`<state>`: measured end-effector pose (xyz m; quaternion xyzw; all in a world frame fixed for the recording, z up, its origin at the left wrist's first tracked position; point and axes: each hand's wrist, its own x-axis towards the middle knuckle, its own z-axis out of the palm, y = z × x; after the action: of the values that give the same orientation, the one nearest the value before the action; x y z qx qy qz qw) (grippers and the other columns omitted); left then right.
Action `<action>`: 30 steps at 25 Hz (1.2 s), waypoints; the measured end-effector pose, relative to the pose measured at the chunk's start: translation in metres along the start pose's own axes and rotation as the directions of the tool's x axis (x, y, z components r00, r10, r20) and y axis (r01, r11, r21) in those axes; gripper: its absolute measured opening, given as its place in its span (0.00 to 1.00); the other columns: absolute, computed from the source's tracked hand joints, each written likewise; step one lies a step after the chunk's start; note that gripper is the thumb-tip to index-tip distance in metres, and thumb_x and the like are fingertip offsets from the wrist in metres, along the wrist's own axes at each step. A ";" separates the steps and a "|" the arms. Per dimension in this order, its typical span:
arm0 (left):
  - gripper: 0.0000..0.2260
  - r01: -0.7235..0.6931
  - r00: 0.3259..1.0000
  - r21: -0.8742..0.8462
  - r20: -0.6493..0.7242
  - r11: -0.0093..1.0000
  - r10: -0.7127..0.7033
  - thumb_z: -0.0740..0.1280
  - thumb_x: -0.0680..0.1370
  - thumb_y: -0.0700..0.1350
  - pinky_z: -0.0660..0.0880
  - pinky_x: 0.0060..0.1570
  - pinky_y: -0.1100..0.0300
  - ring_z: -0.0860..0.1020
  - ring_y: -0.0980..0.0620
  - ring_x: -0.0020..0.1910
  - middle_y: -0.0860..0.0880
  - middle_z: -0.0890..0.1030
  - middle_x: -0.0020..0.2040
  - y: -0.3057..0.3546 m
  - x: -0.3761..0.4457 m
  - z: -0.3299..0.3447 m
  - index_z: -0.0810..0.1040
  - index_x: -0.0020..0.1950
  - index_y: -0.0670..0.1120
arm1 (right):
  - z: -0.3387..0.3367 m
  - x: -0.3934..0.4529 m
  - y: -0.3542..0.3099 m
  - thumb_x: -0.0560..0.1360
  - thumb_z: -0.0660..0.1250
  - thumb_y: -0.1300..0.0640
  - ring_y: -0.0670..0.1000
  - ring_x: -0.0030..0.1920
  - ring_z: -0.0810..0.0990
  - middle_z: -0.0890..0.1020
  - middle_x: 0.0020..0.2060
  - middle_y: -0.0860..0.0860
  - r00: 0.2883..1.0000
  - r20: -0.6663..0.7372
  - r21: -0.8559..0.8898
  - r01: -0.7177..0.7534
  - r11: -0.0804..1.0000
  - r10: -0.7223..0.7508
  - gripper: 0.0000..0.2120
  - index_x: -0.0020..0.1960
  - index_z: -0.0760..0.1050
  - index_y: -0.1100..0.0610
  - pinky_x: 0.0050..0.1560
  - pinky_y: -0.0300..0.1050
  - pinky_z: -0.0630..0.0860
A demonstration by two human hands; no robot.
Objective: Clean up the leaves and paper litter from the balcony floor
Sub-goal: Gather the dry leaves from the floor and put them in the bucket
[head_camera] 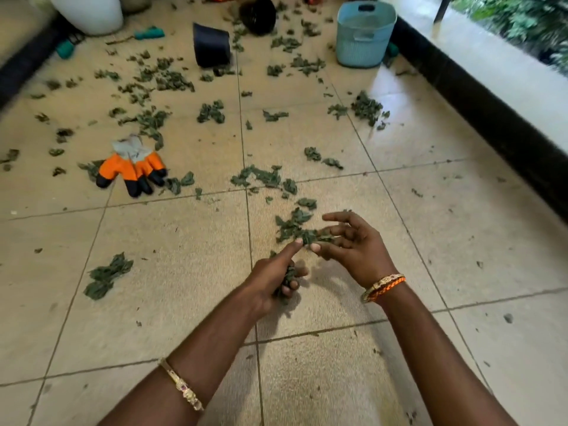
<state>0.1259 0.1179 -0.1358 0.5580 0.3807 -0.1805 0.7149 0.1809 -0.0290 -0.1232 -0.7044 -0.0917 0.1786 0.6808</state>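
— Gathering is the step in hand, I'd say: the left hand (273,281) has its lower fingers curled round a wad of leaves (288,279), forefinger stretched forward, so that grip is already holding a load.

— And the right hand (347,244)?

— Its fingers are spread fairly wide, with thumb and fingertips meeting the left forefinger on a small clump of leaves (309,236) between the two hands. It looks like a hand-over, though I cannot tell whether the clump is lifted or still on the floor (172,272).

— Where is the rest of the litter?

— Just ahead of the right grip a patch of leaves (264,176) runs across a tile joint. Another bunch (106,276) lies well off to the left of the left grip. Far more is scattered beyond, around an orange glove (132,170) and a black pot (211,46) lying on its side. I see no paper that I can be sure of.

— So the next move?

— Probably tucking the clump into the left fist, then reaching forward for the nearest patch. That fist looks nearly full, so a trip to the blue basket (364,35), well ahead and to the right, may be needed soon. Loose bits could slip out on the way.
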 end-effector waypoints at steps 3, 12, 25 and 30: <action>0.21 -0.016 0.993 -0.157 0.117 0.987 0.035 0.63 0.77 0.61 0.62 0.18 0.68 0.69 0.57 0.23 0.48 0.80 0.35 0.001 0.007 0.004 0.79 0.55 0.45 | 0.024 0.000 -0.001 0.63 0.76 0.68 0.50 0.37 0.80 0.78 0.41 0.55 0.998 -0.053 -0.106 0.038 0.994 -0.044 0.28 0.57 0.70 0.51 0.39 0.44 0.81; 0.09 -0.026 0.999 -0.137 0.030 0.990 0.031 0.64 0.80 0.49 0.61 0.16 0.67 0.69 0.55 0.22 0.47 0.73 0.33 0.010 0.013 -0.002 0.75 0.46 0.44 | -0.008 0.038 0.015 0.73 0.70 0.58 0.51 0.55 0.77 0.78 0.55 0.54 0.977 -0.119 -0.618 0.064 0.784 -0.174 0.12 0.56 0.78 0.58 0.51 0.32 0.72; 0.08 0.068 0.997 -0.192 0.044 0.979 -0.061 0.62 0.81 0.40 0.64 0.15 0.71 0.77 0.54 0.21 0.44 0.77 0.37 0.020 0.003 -0.025 0.74 0.43 0.39 | -0.019 0.058 0.041 0.75 0.62 0.66 0.60 0.49 0.79 0.81 0.49 0.61 0.989 -0.054 -0.947 -0.007 0.320 -0.138 0.10 0.52 0.80 0.60 0.54 0.50 0.77; 0.08 0.021 0.998 -0.142 0.067 0.990 -0.011 0.59 0.81 0.39 0.66 0.16 0.70 0.79 0.54 0.24 0.43 0.80 0.43 0.022 -0.003 -0.027 0.75 0.46 0.39 | 0.016 0.059 -0.002 0.72 0.70 0.66 0.49 0.44 0.81 0.84 0.46 0.56 0.990 -0.137 -0.750 -0.080 0.656 -0.036 0.07 0.50 0.81 0.60 0.49 0.39 0.77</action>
<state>0.1295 0.1498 -0.1215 0.4959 0.3734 -0.1768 0.7638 0.2296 0.0083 -0.1291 -0.9349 -0.1010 0.0828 0.3300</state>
